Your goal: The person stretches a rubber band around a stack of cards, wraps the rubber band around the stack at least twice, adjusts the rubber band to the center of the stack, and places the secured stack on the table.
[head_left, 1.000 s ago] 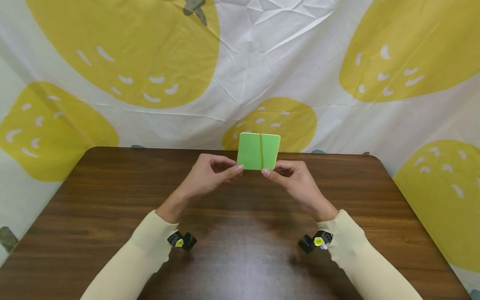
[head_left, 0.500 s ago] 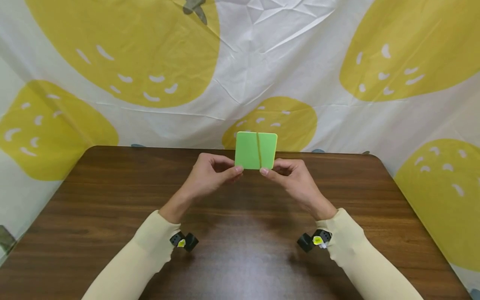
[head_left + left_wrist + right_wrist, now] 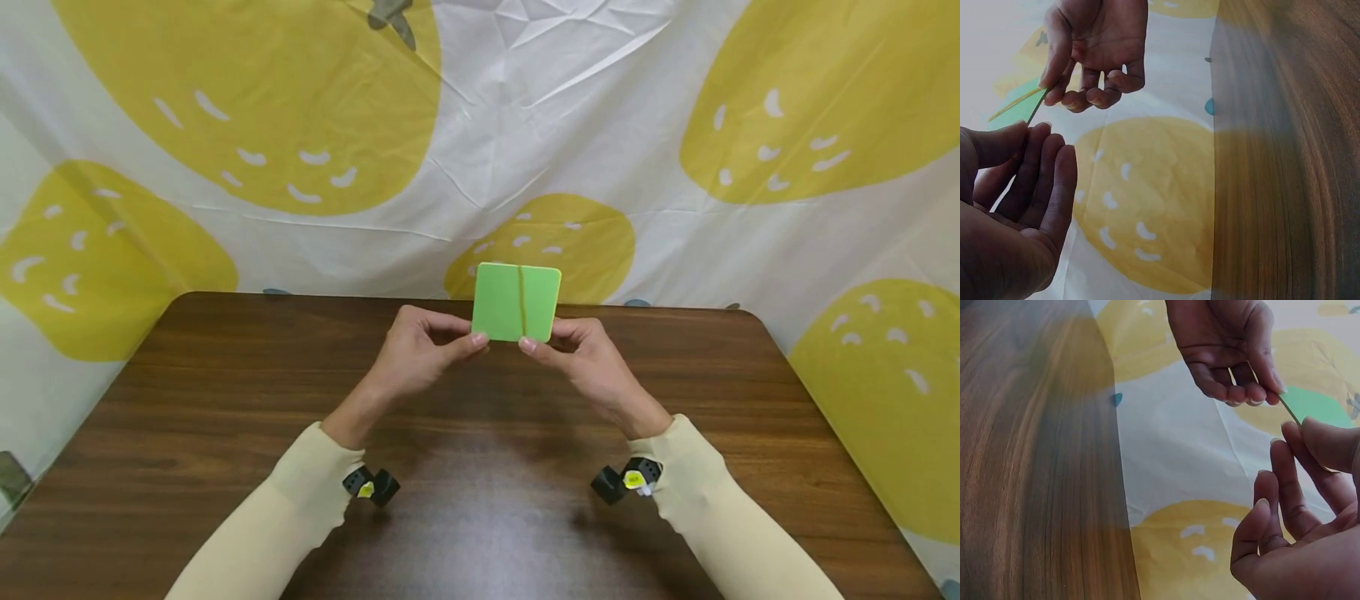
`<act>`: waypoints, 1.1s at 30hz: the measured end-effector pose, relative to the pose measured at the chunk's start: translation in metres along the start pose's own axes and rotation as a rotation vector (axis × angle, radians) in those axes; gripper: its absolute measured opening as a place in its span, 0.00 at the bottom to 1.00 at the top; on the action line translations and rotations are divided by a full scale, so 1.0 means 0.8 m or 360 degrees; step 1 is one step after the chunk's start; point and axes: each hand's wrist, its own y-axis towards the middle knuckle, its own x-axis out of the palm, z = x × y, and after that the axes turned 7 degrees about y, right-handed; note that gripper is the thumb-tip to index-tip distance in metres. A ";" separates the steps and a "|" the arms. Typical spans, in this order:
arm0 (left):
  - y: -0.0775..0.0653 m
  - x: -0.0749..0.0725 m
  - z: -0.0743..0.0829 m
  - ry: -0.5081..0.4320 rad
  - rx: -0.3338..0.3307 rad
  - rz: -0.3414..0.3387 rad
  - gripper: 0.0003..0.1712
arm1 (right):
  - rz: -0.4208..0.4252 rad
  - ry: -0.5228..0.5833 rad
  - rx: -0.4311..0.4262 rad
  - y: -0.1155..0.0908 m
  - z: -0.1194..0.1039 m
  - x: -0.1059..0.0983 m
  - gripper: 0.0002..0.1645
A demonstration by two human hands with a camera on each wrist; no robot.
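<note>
A thin, square green card (image 3: 497, 304) with rounded corners is held up over the far edge of the table. Down its face, right of the middle, runs a narrow olive-yellow band (image 3: 522, 296). My left hand (image 3: 411, 354) pinches the lower left corner, thumb on the near face. At the lower right, my right hand (image 3: 596, 362) pinches the bottom edge, thumb tip by the foot of the band. The left wrist view shows the green card (image 3: 1013, 115) nearly edge-on between both hands. Most of the fingers behind it are hidden in the head view.
A dark brown wooden table (image 3: 480, 467) stretches below both arms. Behind it hangs a white cloth (image 3: 480, 158) printed with large yellow fruit shapes, close to the table's far edge. Each wrist carries a small black camera, the left camera (image 3: 371, 485) and the right camera (image 3: 626, 481).
The green card has tipped slightly left and then back right, between the same two pinches. Both hands stay almost where they were.
</note>
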 end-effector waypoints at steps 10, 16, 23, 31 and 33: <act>0.000 0.007 0.001 0.0131 0.0135 -0.0005 0.05 | 0.0009 -0.0044 -0.0037 0.001 0.000 0.008 0.13; 0.001 0.008 0.004 0.0137 0.0123 0.0014 0.06 | 0.0010 -0.0061 -0.0037 0.001 -0.003 0.006 0.13; 0.000 0.007 0.001 0.0115 0.0117 0.0021 0.06 | 0.0088 -0.0083 -0.0032 0.002 0.000 0.001 0.16; -0.002 0.012 0.002 0.0096 0.0105 0.0006 0.06 | 0.0031 -0.0095 -0.0024 0.001 -0.002 0.005 0.13; -0.002 0.012 0.003 0.0121 0.0113 0.0003 0.06 | 0.0044 -0.0120 -0.0030 0.001 -0.001 0.006 0.13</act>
